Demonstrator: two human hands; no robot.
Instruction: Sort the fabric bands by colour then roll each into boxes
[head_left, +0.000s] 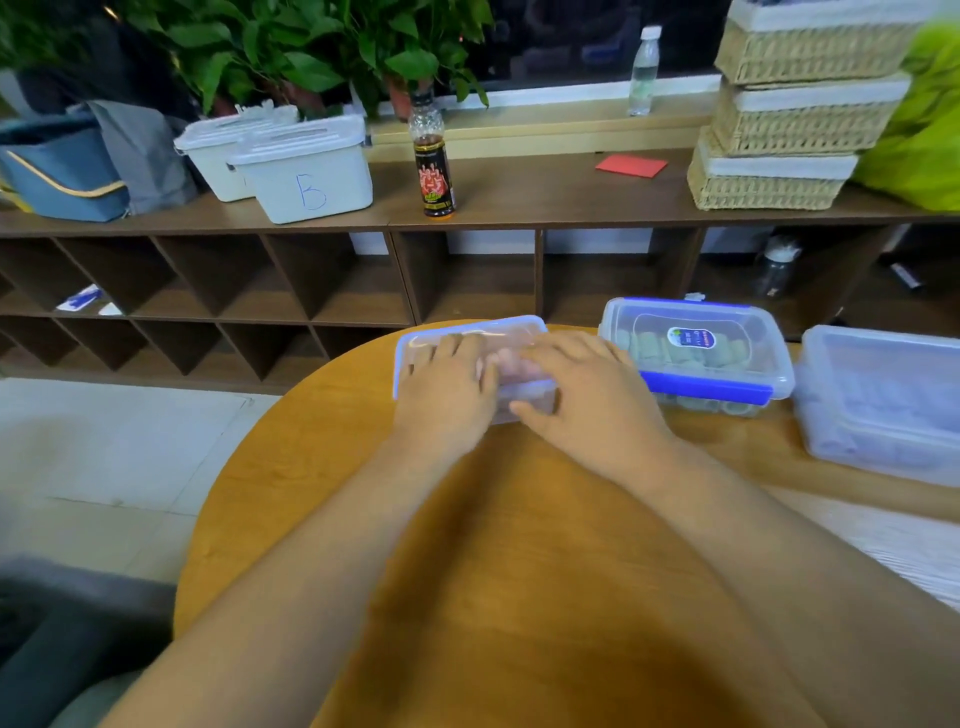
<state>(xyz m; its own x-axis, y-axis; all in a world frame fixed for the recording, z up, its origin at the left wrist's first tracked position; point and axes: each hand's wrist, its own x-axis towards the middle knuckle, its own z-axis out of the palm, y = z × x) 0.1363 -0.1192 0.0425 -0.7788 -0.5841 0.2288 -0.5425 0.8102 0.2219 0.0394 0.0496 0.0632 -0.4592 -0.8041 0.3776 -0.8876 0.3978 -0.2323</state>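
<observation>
From the head view, you have both hands on the clear plastic box with a pale-rimmed lid (498, 325), which sits at the far edge of the round orange-brown wooden table (519, 519). Your left hand (447, 384) lies flat on the lid with fingers stretched, holding nothing. Your right hand (582, 395) is spread flat beside it, its thumb down at the box's near edge. The pinkish fabric bands (511, 366) inside show only as a blur through the lid (I cannot tell whether they are rolled). This looks like closing the box, so press evenly along the rim, not in the middle, and check that no band end is caught under the edge. Work round one side at a time until the lid seats. Just to your right stands a clear lidded box with blue clips (696, 358), already shut on grey-green rolled bands (649, 345). A third translucent box (883, 395) stands beyond it.
</observation>
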